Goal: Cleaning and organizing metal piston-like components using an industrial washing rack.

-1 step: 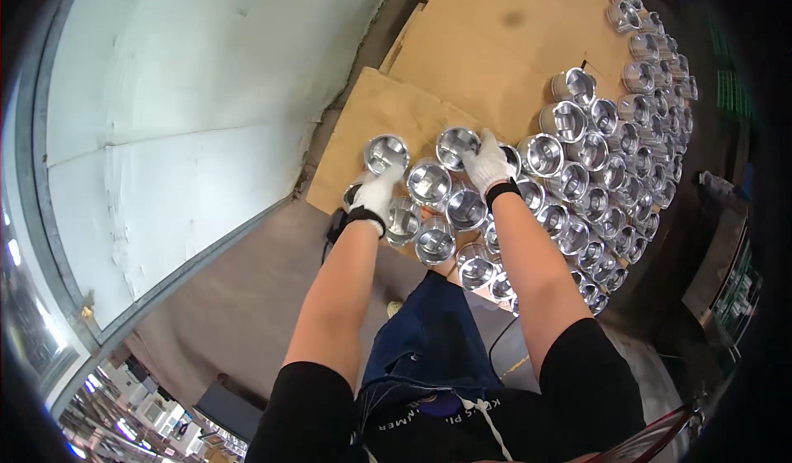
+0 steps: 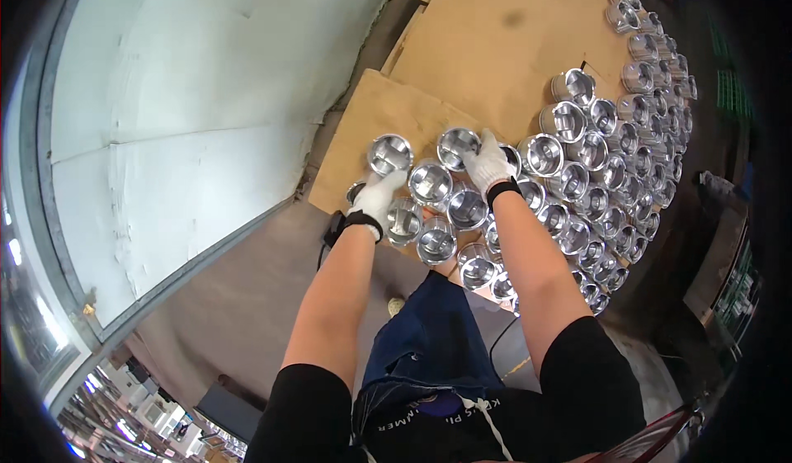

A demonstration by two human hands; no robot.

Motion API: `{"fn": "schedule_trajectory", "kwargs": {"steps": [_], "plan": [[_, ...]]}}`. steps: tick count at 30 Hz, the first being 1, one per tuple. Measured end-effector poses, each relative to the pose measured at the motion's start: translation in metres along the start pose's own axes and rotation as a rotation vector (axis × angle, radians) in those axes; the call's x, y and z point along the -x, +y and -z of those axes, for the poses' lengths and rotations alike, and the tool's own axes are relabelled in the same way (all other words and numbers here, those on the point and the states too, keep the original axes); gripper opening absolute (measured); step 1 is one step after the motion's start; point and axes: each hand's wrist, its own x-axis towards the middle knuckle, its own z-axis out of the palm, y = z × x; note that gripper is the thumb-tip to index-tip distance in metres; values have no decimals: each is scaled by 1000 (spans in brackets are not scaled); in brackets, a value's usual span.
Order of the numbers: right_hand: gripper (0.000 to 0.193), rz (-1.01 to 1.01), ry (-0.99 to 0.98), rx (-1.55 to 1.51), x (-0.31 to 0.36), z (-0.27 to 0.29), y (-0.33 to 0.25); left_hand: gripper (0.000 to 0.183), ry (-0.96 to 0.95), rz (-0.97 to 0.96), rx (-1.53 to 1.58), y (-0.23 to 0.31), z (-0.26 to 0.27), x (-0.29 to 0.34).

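Silvery metal pistons stand open end up on a tan board (image 2: 495, 50). My left hand (image 2: 377, 196), in a white glove, lies against the near side of the leftmost upper piston (image 2: 390, 154). Its thumb is stretched out and apart from the fingers, which are partly hidden. My right hand (image 2: 488, 166), gloved alike, grips the rim of another piston (image 2: 457, 148), its thumb at the rim and its fingers along the right side. Between and below my hands stand more pistons, among them one piston (image 2: 431, 182) close to both. Part of a piston (image 2: 355, 192) shows left of my left hand.
A dense cluster of pistons (image 2: 590, 149) spreads along the board's right side. A pale panel wall (image 2: 190, 133) rises at the left, past a narrow gap. The board's near edge lies under my forearms, with grey floor (image 2: 247, 273) below it.
My left hand has drawn back slightly toward me and left, its thumb coming off the piston's rim. My right hand and its piston stay in place.
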Motion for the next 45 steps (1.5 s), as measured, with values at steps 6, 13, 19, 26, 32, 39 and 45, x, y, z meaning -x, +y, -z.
{"fn": "schedule_trajectory", "kwargs": {"steps": [6,13,19,26,32,39,45], "plan": [[80,38,51,-6,37,-5,-21,66,-44,-157,-441,-10,14,20],[60,525,404,-9,186,-35,70,59,50,-577,-899,-64,19,144],[38,129,-95,76,318,-77,224,39,-254,-174,-866,-129,81,282],[15,-240,-662,429,458,-108,388,57,-219,-163,-854,-160,133,346],[21,-46,-350,444,493,-104,392,40,-499,-297,-376,-128,93,362],[49,-283,119,-522,546,-51,384,18,-986,-522,-494,-120,-83,452],[24,-100,-31,197,590,-88,566,14,-1457,-789,-742,-170,-268,609]]}}
